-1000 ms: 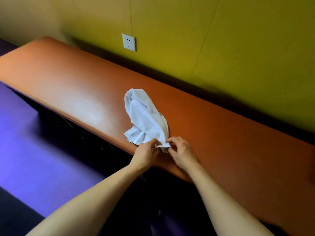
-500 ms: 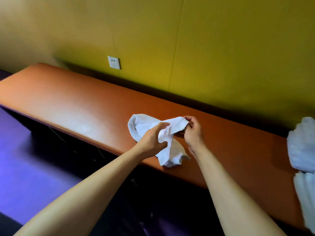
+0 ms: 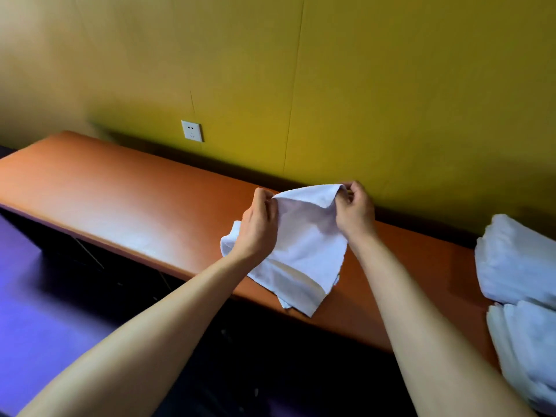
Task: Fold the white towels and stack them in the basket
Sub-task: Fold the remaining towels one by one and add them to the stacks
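Note:
A white towel (image 3: pixel 304 245) hangs above the orange bench top (image 3: pixel 126 200), held up by its top edge. My left hand (image 3: pixel 260 225) pinches the top left corner and my right hand (image 3: pixel 353 210) pinches the top right corner. The cloth droops between them, its lower end reaching past the bench's front edge. Two more white towels lie at the far right: one (image 3: pixel 511 260) on the bench and another (image 3: pixel 529 353) nearer me, cut off by the frame. No basket is in view.
A yellow wall (image 3: pixel 391 85) runs right behind the bench, with a white socket (image 3: pixel 191 131) at its left. Below the bench's front edge are a dark gap and a purple floor (image 3: pixel 36 326).
Both hands have lifted the towel off the bench and spread its top edge apart. The view has swung right, bringing the other towels into sight.

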`<state>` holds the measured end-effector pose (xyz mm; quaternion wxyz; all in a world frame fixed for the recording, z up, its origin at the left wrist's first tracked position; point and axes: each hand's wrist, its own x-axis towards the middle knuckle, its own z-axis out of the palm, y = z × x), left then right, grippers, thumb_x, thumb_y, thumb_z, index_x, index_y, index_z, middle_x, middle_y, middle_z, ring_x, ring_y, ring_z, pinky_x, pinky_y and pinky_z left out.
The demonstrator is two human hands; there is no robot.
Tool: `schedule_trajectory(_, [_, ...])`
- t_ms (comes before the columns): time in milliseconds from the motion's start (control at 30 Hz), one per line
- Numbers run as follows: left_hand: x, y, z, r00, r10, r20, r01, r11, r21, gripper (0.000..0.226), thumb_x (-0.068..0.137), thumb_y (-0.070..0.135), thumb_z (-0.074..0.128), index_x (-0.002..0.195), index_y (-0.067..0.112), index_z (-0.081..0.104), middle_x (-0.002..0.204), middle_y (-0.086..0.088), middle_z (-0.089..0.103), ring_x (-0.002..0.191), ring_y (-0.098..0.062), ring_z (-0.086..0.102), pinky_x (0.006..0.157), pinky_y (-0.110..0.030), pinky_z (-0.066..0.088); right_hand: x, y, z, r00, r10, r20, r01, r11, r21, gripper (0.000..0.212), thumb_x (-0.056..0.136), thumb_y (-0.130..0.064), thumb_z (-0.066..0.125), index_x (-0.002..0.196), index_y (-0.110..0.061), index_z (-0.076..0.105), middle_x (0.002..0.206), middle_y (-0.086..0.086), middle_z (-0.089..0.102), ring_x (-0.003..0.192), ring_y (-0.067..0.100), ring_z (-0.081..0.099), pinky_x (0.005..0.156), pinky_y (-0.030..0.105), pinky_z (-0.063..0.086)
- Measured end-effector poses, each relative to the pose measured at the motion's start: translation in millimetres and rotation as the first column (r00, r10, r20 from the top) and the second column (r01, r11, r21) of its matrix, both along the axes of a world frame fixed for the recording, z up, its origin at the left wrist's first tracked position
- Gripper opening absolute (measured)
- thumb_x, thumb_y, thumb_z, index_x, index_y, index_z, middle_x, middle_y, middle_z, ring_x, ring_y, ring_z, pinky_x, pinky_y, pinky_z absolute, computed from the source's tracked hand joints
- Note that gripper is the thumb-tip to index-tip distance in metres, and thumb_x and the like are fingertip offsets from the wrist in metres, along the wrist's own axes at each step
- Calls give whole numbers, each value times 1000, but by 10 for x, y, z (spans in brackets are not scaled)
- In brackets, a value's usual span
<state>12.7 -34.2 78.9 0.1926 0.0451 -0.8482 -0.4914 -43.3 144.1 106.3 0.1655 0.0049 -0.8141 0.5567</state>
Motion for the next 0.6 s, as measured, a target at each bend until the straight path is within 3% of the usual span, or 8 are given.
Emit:
schedule_trajectory(100, [-42, -85, 287, 995, -71, -70, 68, 996, -49, 13, 106, 30, 37, 102, 21, 46, 72, -2, 54, 69, -29, 47, 59, -38, 36, 41, 11, 104, 994, 96, -43, -93, 992, 84, 12, 93, -8, 53, 101, -14, 58, 79, -8, 55, 67, 9, 47, 67, 29, 39])
schedule_trajectory(200, [-86, -144, 528, 982, -166, -93, 150, 977, -152, 8, 104, 26, 43, 107, 22, 50, 73, -2, 57, 69, -26, 49, 58, -35, 37, 135, 25, 251, 952, 298, -65, -247, 880, 406, 70, 73, -19, 72, 137, -36, 48, 117, -4, 53, 107, 14, 56, 91, 37, 48])
schedule_trajectory(267, [-100, -127, 640, 967, -227, -112, 202, 959, -198, 9, 104, 26, 45, 109, 22, 52, 71, -7, 59, 66, -25, 50, 58, -36, 39, 237, -63, 338, 913, 408, -7, -357, 806, 473, 96, 65, -39, 81, 144, -56, 30, 133, -5, 51, 124, 13, 53, 100, 35, 44])
schedule_trajectory(333, [-100, -86, 705, 953, -270, -136, 238, 948, -212, 8, 104, 25, 47, 108, 21, 53, 67, -8, 58, 63, -24, 49, 58, -36, 39, 294, -161, 391, 880, 476, -5, -446, 828, 340, 85, 70, -39, 84, 141, -52, 38, 118, -13, 59, 109, 6, 59, 89, 23, 46])
schedule_trajectory(367, [-97, -73, 729, 948, -279, -152, 244, 946, -212, 7, 103, 25, 49, 107, 21, 53, 66, -9, 57, 62, -24, 47, 57, -36, 37, 288, -175, 417, 883, 469, -8, -446, 844, 297, 65, 77, -30, 81, 134, -42, 50, 103, -15, 62, 95, 8, 62, 78, 23, 47])
schedule_trajectory(433, [-90, -97, 776, 942, -281, -181, 245, 949, -197, 11, 100, 29, 56, 103, 19, 53, 62, -10, 54, 59, -25, 42, 54, -36, 34, 255, -125, 501, 917, 398, -18, -357, 841, 406, 23, 88, -14, 67, 109, -25, 67, 85, -9, 65, 79, 17, 62, 65, 26, 40])
schedule_trajectory(500, [-67, -174, 817, 940, -294, -170, 253, 941, -226, 29, 91, 39, 70, 102, 20, 52, 59, -7, 56, 56, -21, 38, 51, -33, 34, 235, -36, 567, 938, 338, -75, -262, 835, 483, 20, 91, -6, 56, 98, -18, 70, 87, -1, 68, 81, 15, 59, 65, 23, 36])
schedule_trajectory(600, [1, -310, 716, 954, -293, -69, 248, 894, -373, 40, 78, 40, 81, 102, 22, 54, 71, -1, 66, 63, -26, 52, 57, -36, 43, 241, 50, 751, 936, 220, -274, -104, 918, 382, 25, 89, -7, 45, 101, -7, 67, 95, 5, 69, 84, 13, 56, 69, 18, 34])
